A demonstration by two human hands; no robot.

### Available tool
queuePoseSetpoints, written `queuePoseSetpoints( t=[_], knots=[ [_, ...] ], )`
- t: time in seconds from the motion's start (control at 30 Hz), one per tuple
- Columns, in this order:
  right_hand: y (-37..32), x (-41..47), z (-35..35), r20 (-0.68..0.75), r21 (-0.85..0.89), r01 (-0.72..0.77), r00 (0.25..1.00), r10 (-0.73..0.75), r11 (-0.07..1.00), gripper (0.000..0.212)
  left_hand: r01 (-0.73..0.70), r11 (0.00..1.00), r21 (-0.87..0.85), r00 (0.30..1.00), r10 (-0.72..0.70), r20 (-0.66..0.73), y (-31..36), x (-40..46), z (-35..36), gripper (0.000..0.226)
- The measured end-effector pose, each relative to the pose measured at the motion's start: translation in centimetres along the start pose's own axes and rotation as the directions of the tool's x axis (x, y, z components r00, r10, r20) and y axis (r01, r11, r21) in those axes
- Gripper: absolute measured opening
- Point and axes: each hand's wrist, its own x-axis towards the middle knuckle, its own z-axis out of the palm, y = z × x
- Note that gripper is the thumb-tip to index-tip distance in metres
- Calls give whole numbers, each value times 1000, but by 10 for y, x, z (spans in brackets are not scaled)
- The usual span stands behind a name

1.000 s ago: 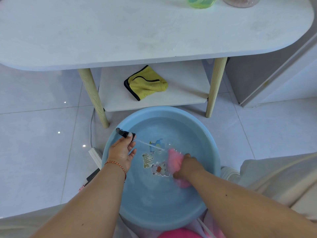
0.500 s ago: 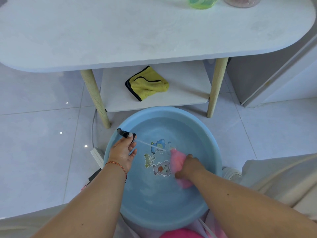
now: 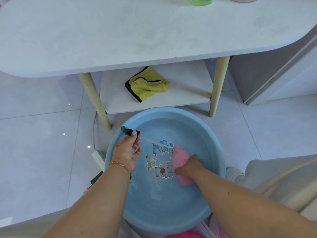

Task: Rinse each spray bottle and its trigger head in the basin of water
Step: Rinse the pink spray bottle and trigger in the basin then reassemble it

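In the blue basin (image 3: 217, 152), right hand (image 3: 189, 164) wrapped round the pink bottle (image 3: 180, 157), pressed under the water.

Lying on its side, long axis from near-right to far-left, mouth toward the left hand (image 3: 127, 152). At the left rim, black trigger head (image 3: 127, 131) pinched in fingertips, dip tube (image 3: 154, 140) slanting down to the bottle's mouth. Both forearms stretched forward, right sunk lower. Left hand nearer the head; bottle to its right.

1 head view, steeply down and forward, close over the basin (image 3: 221, 162), table (image 3: 154, 31) beyond.
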Motion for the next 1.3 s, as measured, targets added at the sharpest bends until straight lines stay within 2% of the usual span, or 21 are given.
queuePoseSetpoints(
  t=[0.1, 0.2, 0.3, 0.4, 0.57, 0.7, 0.9, 1.0, 1.17, 1.23, 1.3],
  knots=[
    [2, 4, -3, -22, 88, -1, 1000, 3, 996, 100, 2, 1000, -7, 1000, -2, 14, 2, 0, 4, 7],
    [1, 5, -8, -77, 269, 12, 997, 9, 963, 99, -6, 1000, -25, 1000, 7, 27, 5, -1, 5, 6],
    [3, 5, -12, -152, 472, 130, 986, -65, 872, 87, -12, 999, -50, 1000, 13, 27, 8, -4, 7, 5],
    [2, -3, -20, -234, 578, 274, 958, -166, 769, 81, -35, 995, -98, 999, 38, 20, 16, -6, 11, 5],
    [-6, -26, -33, -306, 535, 442, 896, -323, 720, 80, -118, 976, -180, 991, 126, 33, 39, -18, 23, 9],
    [-11, -48, -40, -342, 503, 540, 842, -418, 675, 80, -189, 965, -183, 977, 202, 60, 53, -36, 30, 10],
    [-18, -72, -46, -398, 434, 623, 781, -481, 651, 87, -269, 959, -89, 959, 276, 69, 59, -61, 29, 7],
    [-23, -84, -50, -429, 373, 670, 738, -521, 642, 87, -331, 943, -45, 940, 334, 76, 59, -74, 31, 14],
    [-39, -109, -53, -437, 256, 736, 666, -604, 627, 91, -491, 860, 139, 869, 475, 137, 61, -96, 43, 4],
    [-49, -123, -53, -467, 231, 767, 628, -623, 599, 92, -543, 814, 205, 838, 507, 203, 58, -108, 50, 5],
    [-59, -137, -55, -519, 200, 794, 583, -625, 574, 93, -555, 811, 184, 829, 522, 200, 59, -115, 54, 14]
  ],
)
